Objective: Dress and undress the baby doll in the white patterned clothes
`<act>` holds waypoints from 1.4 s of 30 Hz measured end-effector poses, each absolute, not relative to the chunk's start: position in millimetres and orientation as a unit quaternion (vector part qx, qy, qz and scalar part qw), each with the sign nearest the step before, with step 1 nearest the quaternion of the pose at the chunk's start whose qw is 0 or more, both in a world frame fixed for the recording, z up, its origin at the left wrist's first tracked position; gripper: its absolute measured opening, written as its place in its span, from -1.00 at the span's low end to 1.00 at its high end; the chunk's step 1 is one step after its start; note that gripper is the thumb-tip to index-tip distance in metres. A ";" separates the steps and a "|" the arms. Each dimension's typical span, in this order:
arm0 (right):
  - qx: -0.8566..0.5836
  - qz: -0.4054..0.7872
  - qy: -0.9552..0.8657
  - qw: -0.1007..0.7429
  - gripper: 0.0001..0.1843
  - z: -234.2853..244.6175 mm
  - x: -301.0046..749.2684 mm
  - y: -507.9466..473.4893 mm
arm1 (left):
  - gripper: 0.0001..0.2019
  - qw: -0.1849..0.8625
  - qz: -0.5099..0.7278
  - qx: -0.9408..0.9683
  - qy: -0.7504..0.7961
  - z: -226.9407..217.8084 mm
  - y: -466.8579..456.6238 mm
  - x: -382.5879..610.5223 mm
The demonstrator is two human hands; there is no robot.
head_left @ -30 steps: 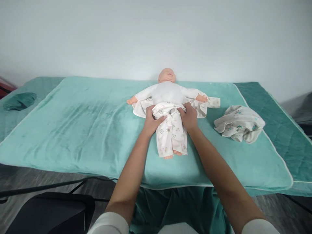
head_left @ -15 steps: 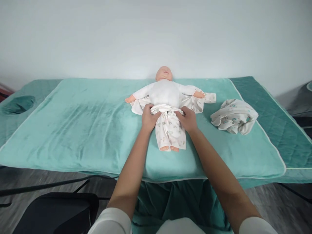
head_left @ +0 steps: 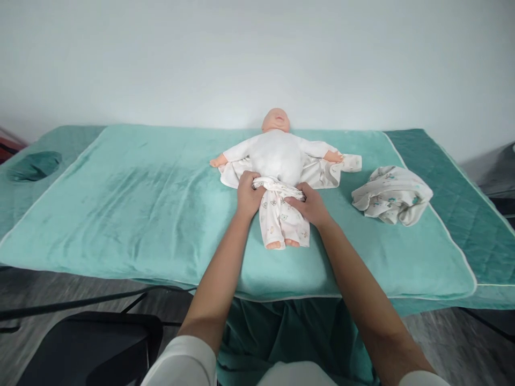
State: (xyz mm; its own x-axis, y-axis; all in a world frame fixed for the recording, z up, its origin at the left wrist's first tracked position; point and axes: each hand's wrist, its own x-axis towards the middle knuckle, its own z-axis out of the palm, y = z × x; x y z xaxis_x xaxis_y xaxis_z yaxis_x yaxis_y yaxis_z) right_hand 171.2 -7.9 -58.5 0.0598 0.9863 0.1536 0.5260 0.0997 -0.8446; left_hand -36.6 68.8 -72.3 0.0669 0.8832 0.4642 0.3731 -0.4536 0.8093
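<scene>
A baby doll [head_left: 277, 153] with a white cloth body lies on its back, arms spread and feet toward me. White patterned trousers [head_left: 281, 220] cover its legs, with the feet showing at the cuffs. My left hand [head_left: 249, 195] grips the bunched waistband on the left side. On the right side my right hand [head_left: 309, 203] is closed on the same waistband, thumb lying across the cloth. Under the doll's back and arms a patterned baby shirt [head_left: 322, 174] lies spread open, one sleeve reaching out to the right.
A crumpled white printed cloth [head_left: 392, 194] rests to the right of the doll. The bed [head_left: 120, 214] has a light green cover and a face hole [head_left: 34, 166] at the far left. A black chair [head_left: 92, 343] stands below at the left.
Both hands keep hold of the waistband, which has come slightly lower on the doll's belly, showing more of the white body. The whole view has shifted a little.
</scene>
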 end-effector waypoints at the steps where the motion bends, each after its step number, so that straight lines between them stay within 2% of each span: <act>1: -0.613 0.276 -0.620 0.405 -0.54 -60.2 171.0 -6.8 | -0.87 0.253 0.512 0.687 0.450 -71.8 67.4 -36.9; 8: -0.625 0.219 -0.622 0.418 -0.65 -70.5 173.2 -3.5 | -0.88 0.249 0.506 0.691 0.453 -67.9 26.2 -44.2; 13: -0.628 0.181 -0.638 0.407 -0.77 -72.7 172.3 -3.9 | -0.82 0.237 0.440 0.735 0.458 -68.8 -9.9 -52.9; 20: -0.634 0.130 -0.647 0.403 -0.84 -65.4 169.0 -11.9 | -0.87 0.229 0.426 0.726 0.489 -75.1 -8.5 -51.4; 27: -0.639 0.151 -0.634 0.408 -0.84 -63.8 164.9 -48.1 | -0.90 0.240 0.436 0.712 0.495 -78.6 -9.8 -50.9; 31: -0.624 0.226 -0.624 0.413 -0.77 -60.3 162.7 -67.6 | -0.88 0.243 0.443 0.702 0.502 -78.0 -11.3 -50.8; 34: -0.590 0.288 -0.633 0.410 -0.64 -57.9 165.3 -80.6 | -0.88 0.251 0.443 0.699 0.502 -77.0 -11.6 -51.3; 35: -0.573 0.304 -0.643 0.408 -0.53 -58.1 166.8 -84.8 | -0.87 0.255 0.443 0.701 0.497 -76.9 -11.5 -51.6; 39: -0.525 0.315 -0.698 0.371 0.13 -62.8 171.7 -98.0 | -0.85 0.261 0.457 0.711 0.466 -77.9 -12.5 -53.9; 40: -0.525 0.304 -0.707 0.363 0.21 -64.0 171.5 -99.7 | -0.84 0.266 0.460 0.715 0.453 -78.5 -14.0 -55.1; 42: -0.530 0.273 -0.717 0.360 0.17 -65.5 169.3 -101.4 | -0.71 0.289 0.456 0.730 0.419 -79.9 -19.1 -58.9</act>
State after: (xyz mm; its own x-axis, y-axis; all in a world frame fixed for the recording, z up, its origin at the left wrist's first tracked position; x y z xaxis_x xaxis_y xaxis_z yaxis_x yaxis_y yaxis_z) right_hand 169.3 -101.4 -65.5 -0.1788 0.9575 0.2262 0.5640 0.2881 -0.7739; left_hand -58.9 -19.1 -79.9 0.2347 0.8751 0.4232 0.3478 -0.4821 0.8041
